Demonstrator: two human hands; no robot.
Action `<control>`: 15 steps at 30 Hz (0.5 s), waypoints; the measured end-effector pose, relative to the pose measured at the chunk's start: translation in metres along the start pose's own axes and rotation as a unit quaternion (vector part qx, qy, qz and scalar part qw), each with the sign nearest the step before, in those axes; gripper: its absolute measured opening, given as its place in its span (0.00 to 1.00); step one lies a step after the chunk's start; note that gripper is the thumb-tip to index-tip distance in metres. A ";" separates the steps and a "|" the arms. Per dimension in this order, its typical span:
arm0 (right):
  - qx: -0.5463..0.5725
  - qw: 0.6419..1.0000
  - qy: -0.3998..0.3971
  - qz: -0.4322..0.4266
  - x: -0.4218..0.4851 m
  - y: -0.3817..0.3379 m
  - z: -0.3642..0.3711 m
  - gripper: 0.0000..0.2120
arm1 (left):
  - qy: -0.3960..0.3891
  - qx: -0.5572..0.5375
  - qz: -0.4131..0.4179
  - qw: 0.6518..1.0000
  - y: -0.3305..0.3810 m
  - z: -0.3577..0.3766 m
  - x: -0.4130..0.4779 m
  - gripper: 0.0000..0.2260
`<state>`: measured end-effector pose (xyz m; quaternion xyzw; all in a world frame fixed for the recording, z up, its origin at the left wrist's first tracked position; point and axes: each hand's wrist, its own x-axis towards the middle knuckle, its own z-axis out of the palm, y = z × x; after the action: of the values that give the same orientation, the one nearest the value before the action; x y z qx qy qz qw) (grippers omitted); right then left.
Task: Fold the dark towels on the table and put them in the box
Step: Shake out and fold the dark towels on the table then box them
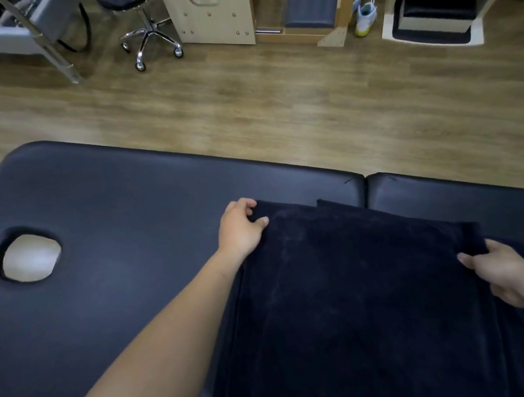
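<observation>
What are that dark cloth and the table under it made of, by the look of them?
The dark towel looks like terry cloth: matte, fuzzy nap, soft folds where each hand pinches a corner. The table seems padded vinyl or leather-like upholstery: smooth, faintly glossy, with rounded edges and a seam. Which of the two, I cannot tell.

towels (362, 285): 1 (maybe more beneath) | hands: 2 | table (109, 215): 1 | stool (146, 25): 1

Towel (357, 301): plain navy, near black. Desk (119, 221): dark blue-black padding, no pattern. Floor (243, 102): brown wood grain. Stool (150, 31): chrome base, black seat. Shoes (365, 16): white, yellow soles.
</observation>
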<state>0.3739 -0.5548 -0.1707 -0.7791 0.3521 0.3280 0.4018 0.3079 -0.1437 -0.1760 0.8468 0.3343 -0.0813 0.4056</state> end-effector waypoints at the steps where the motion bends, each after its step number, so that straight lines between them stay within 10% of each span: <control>1: -0.014 1.000 0.007 0.007 0.000 -0.002 0.002 0.22 | 0.013 -0.018 -0.008 1.000 0.001 0.001 0.003 0.17; 6: -0.079 0.996 0.043 0.010 0.009 -0.003 0.009 0.26 | 0.024 -0.044 -0.022 0.999 0.006 0.000 0.006 0.02; 15: -0.095 0.995 0.032 0.013 0.008 -0.006 0.007 0.20 | 0.006 -0.025 -0.001 1.000 -0.011 -0.008 0.002 0.13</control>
<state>0.3818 -0.5485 -0.1775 -0.8190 0.3424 0.3403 0.3102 0.3018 -0.1320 -0.1788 0.8367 0.3395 -0.0684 0.4243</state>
